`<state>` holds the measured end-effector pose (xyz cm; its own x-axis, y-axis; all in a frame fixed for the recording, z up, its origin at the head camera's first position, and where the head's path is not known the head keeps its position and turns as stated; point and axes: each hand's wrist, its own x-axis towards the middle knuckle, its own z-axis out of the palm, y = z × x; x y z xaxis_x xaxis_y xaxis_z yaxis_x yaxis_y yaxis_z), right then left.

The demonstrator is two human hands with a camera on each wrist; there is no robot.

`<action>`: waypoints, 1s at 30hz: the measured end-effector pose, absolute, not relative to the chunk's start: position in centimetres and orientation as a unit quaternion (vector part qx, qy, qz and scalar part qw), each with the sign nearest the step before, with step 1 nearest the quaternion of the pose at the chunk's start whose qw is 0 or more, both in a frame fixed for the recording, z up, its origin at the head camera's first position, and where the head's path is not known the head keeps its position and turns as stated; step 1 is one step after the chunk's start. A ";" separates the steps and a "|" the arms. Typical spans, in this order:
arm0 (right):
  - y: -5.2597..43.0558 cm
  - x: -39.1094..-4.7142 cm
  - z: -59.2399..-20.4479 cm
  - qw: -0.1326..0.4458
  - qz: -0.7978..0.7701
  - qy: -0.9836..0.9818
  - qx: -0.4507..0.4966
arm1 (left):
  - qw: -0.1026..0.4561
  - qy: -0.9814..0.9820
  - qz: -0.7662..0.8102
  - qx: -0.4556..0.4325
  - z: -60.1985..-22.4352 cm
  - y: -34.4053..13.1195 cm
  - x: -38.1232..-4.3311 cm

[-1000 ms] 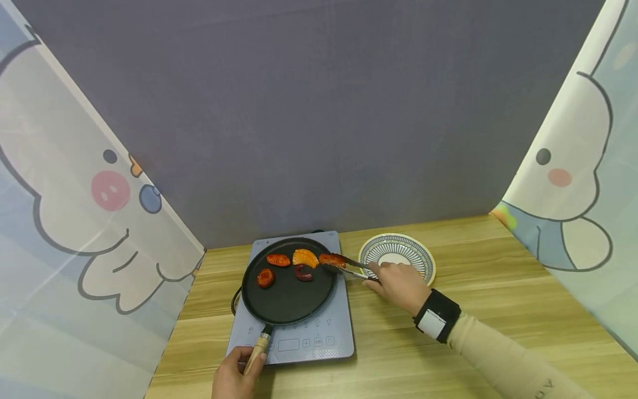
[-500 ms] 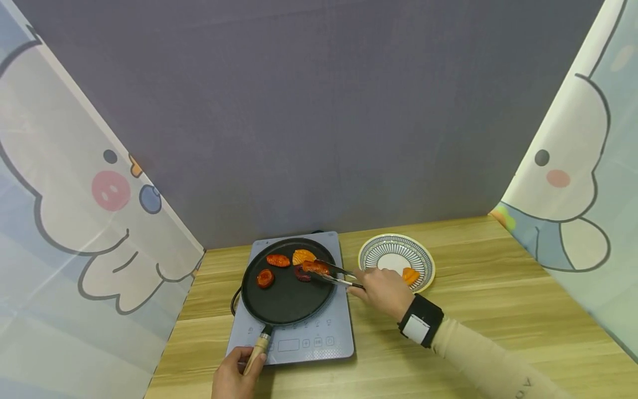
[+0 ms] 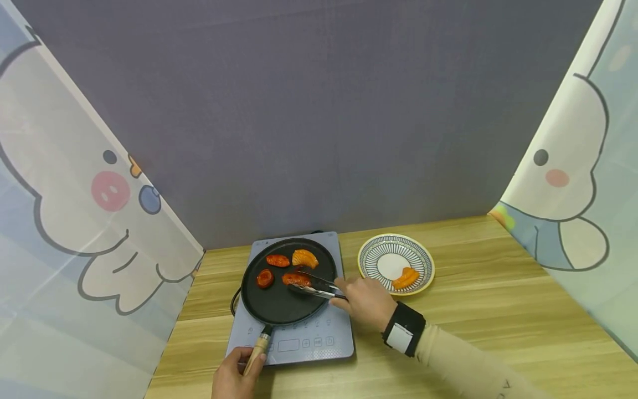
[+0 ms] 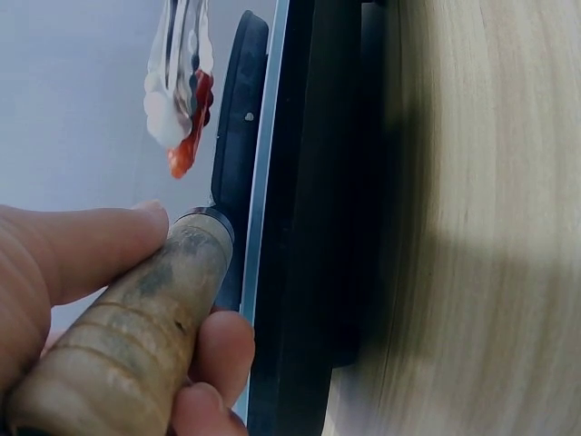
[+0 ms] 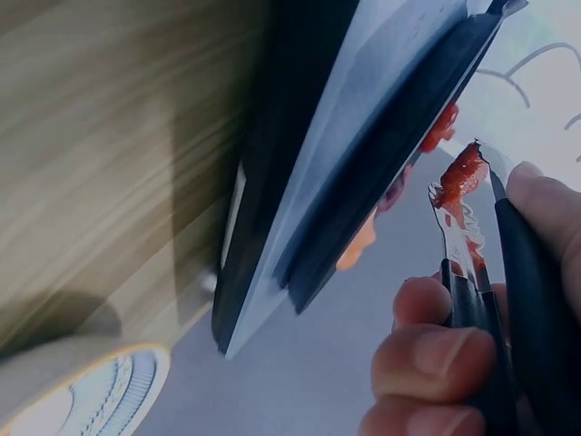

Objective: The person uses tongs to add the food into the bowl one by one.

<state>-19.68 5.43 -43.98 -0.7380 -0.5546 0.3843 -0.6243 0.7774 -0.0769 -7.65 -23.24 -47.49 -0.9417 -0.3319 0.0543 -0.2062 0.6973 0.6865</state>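
Observation:
My left hand [image 3: 233,376] grips the wooden handle [image 4: 127,336] of a round black frying pan [image 3: 279,307]. In the head view my right hand [image 3: 368,302] holds metal tongs [image 3: 321,292] with dark handles. Their tips pinch a scored red sausage [image 3: 296,279], which in the right wrist view [image 5: 463,173] hangs clear above the pan. On the pan lie another scored red sausage [image 3: 277,260], a round red-brown piece [image 3: 265,279] and an orange ridged slice [image 3: 305,258]. A dark red curled piece [image 5: 395,189] is mostly hidden under the tongs in the head view.
The pan stands on a flat induction cooker [image 3: 341,338] on a wooden table [image 3: 478,288]. To its right is a patterned plate [image 3: 365,263] bearing an orange piece [image 3: 406,278]. A grey panel [image 3: 319,138] closes off the back, with cartoon-printed sheets at both sides.
My right hand has carried the tongs and sausage leftward and slightly nearer over the pan, uncovering the orange piece on the plate. My left hand has stayed on the handle.

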 end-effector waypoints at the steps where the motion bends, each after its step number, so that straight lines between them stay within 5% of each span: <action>1: 5.2 -19.6 -44.0 0.170 0.097 -0.927 0.319 | 0.087 -0.917 -0.360 0.147 -47.5 -23.3 -7.7; 30: 0.5 -17.9 -45.8 0.161 0.087 -0.925 0.333 | 0.073 -0.919 -0.358 0.149 -47.4 -23.5 -7.7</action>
